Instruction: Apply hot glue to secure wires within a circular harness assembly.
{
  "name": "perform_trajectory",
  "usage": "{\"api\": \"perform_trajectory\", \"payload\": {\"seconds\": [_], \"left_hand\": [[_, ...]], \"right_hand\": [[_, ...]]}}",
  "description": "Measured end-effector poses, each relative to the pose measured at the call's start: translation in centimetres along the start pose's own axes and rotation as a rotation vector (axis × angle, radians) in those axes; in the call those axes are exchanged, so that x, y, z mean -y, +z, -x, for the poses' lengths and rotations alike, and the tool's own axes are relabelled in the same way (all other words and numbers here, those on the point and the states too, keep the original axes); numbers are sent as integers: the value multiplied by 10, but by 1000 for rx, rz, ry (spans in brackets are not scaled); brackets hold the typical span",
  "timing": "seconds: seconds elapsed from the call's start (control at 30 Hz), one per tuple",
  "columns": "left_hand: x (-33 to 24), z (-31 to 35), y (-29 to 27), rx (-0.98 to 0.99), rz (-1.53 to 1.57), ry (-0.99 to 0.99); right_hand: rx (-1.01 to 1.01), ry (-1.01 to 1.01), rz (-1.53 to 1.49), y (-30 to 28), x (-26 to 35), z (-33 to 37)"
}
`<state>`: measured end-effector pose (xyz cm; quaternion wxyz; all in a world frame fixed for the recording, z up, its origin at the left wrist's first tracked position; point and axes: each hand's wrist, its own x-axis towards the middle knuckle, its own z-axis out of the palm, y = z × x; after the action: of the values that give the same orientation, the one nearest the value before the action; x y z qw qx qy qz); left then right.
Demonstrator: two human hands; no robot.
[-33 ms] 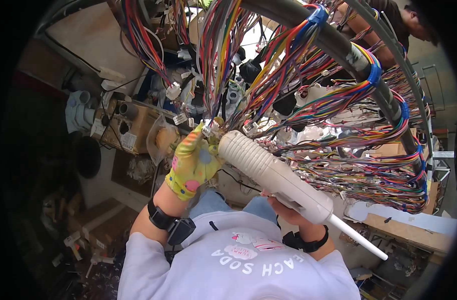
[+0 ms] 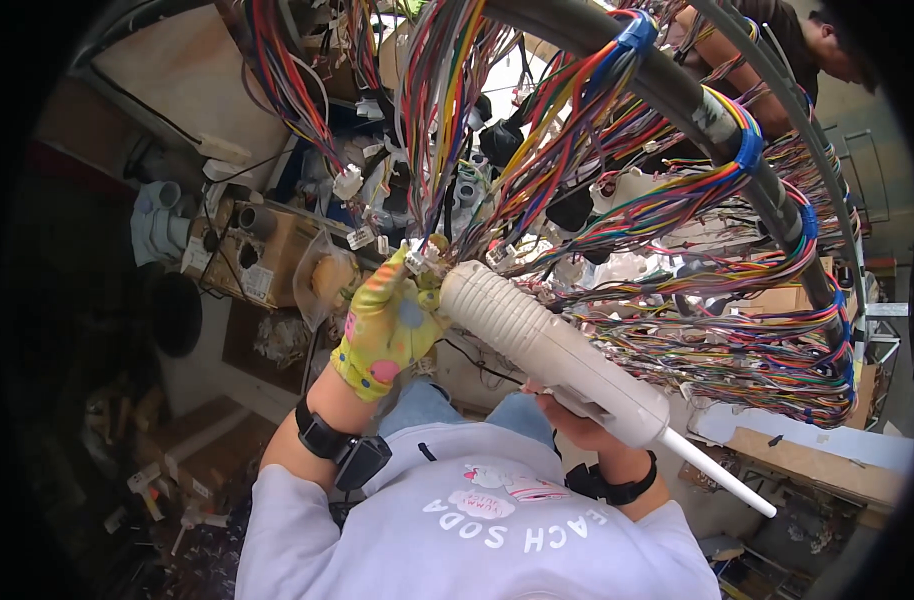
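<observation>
My left hand (image 2: 385, 325), in a yellow patterned glove, is closed with its fingers raised around a white connector (image 2: 415, 258). That connector hangs at the lower end of a bundle of coloured wires (image 2: 437, 120). A pale hot glue gun (image 2: 557, 350) lies slantwise across the middle, its ribbed front end close beside the gloved fingers. From its rear end a white glue stick (image 2: 722, 475) sticks out to the lower right. My bare right hand (image 2: 577, 425) grips the glue gun from beneath; the body of the gun hides most of its fingers.
A dark curved pipe (image 2: 707, 120) arches overhead and to the right, with several wire bundles tied on by blue tape (image 2: 749, 150). A cardboard box (image 2: 242, 250) stands at left beside a clear plastic bag (image 2: 324, 280). Another person (image 2: 787, 60) bends over at the upper right.
</observation>
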<state>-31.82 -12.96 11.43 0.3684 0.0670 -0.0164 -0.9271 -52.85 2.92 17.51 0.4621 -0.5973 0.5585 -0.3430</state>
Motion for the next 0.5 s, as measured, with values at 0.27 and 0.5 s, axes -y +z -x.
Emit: {"api": "perform_trajectory", "payload": {"seconds": [0.27,0.5], "left_hand": [[-1,-3,1,49,-53,20],[2,-2,6,13,-81,19]], "right_hand": [[-95,-104,-131,11,-9,-2],[-97,-122,-262,9,-5,0]]}}
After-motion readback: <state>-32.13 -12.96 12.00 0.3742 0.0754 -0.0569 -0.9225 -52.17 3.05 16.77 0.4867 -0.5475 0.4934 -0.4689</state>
